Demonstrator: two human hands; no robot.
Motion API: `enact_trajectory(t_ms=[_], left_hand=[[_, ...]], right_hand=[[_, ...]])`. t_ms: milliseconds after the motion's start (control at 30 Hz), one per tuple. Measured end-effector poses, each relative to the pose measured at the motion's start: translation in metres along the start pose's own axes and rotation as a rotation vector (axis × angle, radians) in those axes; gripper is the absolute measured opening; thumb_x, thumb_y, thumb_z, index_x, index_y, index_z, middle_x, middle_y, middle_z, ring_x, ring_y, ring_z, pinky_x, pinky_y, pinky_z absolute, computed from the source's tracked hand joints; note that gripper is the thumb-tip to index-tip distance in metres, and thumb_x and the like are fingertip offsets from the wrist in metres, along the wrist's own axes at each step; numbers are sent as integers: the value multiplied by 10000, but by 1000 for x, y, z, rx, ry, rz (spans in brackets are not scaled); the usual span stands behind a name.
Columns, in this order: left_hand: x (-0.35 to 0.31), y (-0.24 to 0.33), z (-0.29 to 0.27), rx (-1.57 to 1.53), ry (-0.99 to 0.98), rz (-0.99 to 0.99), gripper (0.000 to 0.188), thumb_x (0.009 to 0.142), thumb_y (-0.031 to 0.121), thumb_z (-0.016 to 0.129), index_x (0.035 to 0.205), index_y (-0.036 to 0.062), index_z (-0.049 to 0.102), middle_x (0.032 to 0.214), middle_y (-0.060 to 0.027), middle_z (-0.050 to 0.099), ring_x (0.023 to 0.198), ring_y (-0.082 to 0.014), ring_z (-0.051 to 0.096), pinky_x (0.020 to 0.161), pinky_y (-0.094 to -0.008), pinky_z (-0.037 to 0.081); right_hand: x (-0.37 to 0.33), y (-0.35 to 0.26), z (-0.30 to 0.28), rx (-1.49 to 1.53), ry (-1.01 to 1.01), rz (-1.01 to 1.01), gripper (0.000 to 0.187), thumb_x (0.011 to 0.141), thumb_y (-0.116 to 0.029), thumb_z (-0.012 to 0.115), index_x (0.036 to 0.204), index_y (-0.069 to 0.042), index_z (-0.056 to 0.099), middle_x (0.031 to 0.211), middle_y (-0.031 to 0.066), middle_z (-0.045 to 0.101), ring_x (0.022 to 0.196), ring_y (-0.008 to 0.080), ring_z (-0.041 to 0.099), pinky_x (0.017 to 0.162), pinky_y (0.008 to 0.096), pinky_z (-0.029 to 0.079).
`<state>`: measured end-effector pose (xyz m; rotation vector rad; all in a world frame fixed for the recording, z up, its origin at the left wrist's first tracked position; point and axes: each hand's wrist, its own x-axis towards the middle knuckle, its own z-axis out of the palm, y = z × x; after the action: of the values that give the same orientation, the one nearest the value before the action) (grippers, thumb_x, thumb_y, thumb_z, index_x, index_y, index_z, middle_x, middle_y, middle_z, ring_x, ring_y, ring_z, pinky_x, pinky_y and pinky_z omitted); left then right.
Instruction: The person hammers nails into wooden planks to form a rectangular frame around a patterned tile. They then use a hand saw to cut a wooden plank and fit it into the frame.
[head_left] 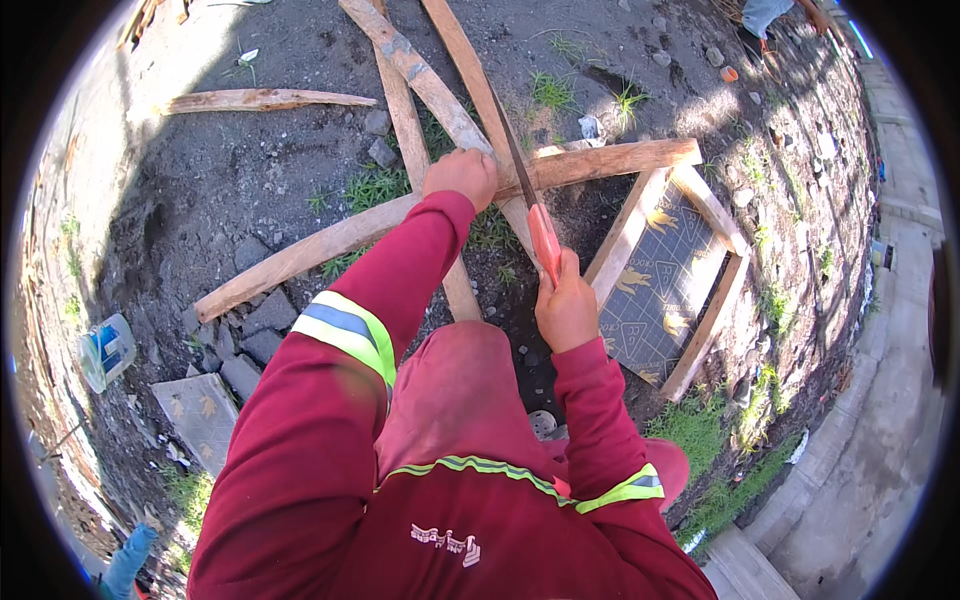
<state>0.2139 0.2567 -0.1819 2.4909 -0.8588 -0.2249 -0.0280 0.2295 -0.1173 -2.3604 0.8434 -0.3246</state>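
My right hand [568,312] is closed round the red handle of a handsaw [543,238]. Its dark narrow blade points away from me and crosses a long wooden board [620,160] that runs left to right. Just left of the blade, my left hand [462,180] grips that board, knuckles up, its fingertips hidden underneath. Other rough boards cross beneath it: a paint-stained board [425,82], one running toward my knee [400,115], and another slanting away at the top [465,45]. My bent knee [455,370] is close to the crossed boards.
On the right lies a wooden frame with a dark printed panel [665,270]. A loose stick [265,100] rests on the soil at upper left. Broken slabs [265,330] and a clear plastic container [107,352] are at left. Parts of other people show at the upper right and lower left.
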Motion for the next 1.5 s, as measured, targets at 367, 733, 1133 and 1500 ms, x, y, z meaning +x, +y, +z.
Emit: enact_trajectory(t_ms=[367, 733, 1133, 1500], left_hand=[[-5, 2, 2, 14, -61, -40, 365, 912, 302, 439, 859, 34, 682, 915, -193, 678, 866, -360, 660, 806, -478, 521], [-4, 0, 3, 6, -79, -31, 373, 917, 306, 432, 862, 39, 687, 923, -200, 684, 871, -367, 664, 813, -489, 519], [6, -2, 6, 35, -108, -48, 413, 925, 322, 395, 915, 26, 684, 968, -220, 679, 906, -393, 656, 848, -498, 509], [0, 0, 7, 34, -91, -73, 365, 914, 311, 434, 880, 46, 683, 935, -186, 681, 897, -359, 661, 840, -473, 518]], right_hand=[[-7, 2, -8, -105, -91, 63, 297, 911, -81, 563, 1191, -39, 474, 880, 304, 625, 800, 490, 612, 650, 529, 492], [-60, -79, -89, -83, -137, 201, 401, 885, -42, 587, 1264, -14, 459, 948, 280, 638, 842, 465, 641, 678, 485, 521], [1, 3, 8, 72, 30, 7, 291, 903, -111, 570, 1164, -38, 465, 845, 293, 624, 769, 499, 600, 655, 557, 468], [-80, -36, -73, -40, -166, 304, 317, 884, -80, 601, 1174, -24, 489, 824, 267, 631, 787, 467, 632, 653, 504, 501]])
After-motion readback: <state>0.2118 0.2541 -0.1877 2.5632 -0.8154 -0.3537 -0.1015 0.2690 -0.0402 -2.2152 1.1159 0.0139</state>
